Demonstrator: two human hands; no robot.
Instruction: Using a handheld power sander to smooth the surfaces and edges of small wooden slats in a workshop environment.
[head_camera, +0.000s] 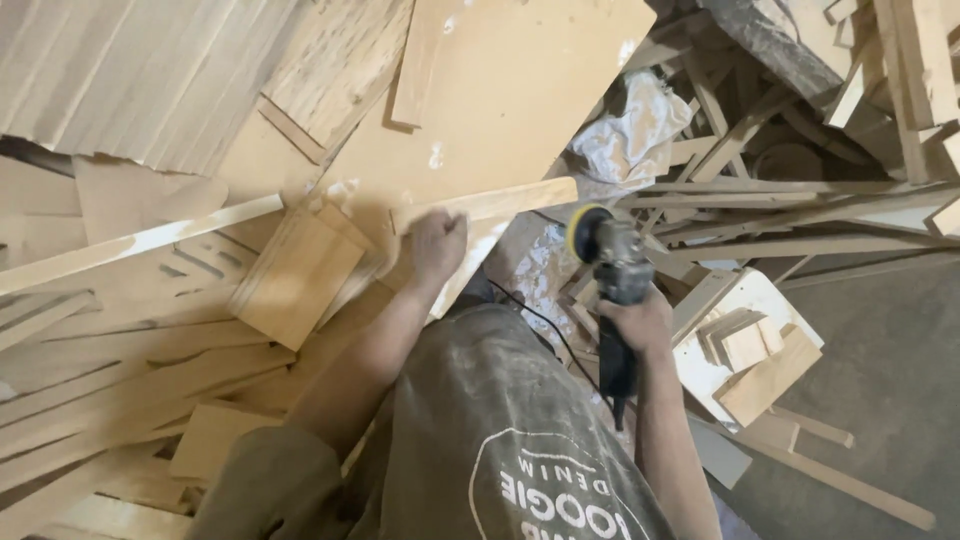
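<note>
1. Nearest the camera: dusty grey-green shirt (500, 430) with a pale printed oval, filling the near centre.
2. Left hand (438, 245), fingers curled shut over the near edge of a long pale wooden strip (490, 203); strip lying slightly tilted across the centre, on top of a large plywood panel (520, 90).
3. Right hand (633, 322), wrapped tight round the dark body of an angle grinder (610, 290); yellow sanding disc (588, 228) at its far end, just right of the strip's right end, touching or not cannot be told.
4. Black power cord (545, 330) trailing from near the grinder back toward the shirt.
5. Left of the hands: heap of offcut boards (300, 275) and a long pale batten (140, 243) lying across them.
6. Far right: crumpled white cloth (635, 130) among a tangle of thin wood slats (800, 215).
7. Near right: stacked small wood blocks (745, 340) on a white board, grey floor (890, 370) beyond.
</note>
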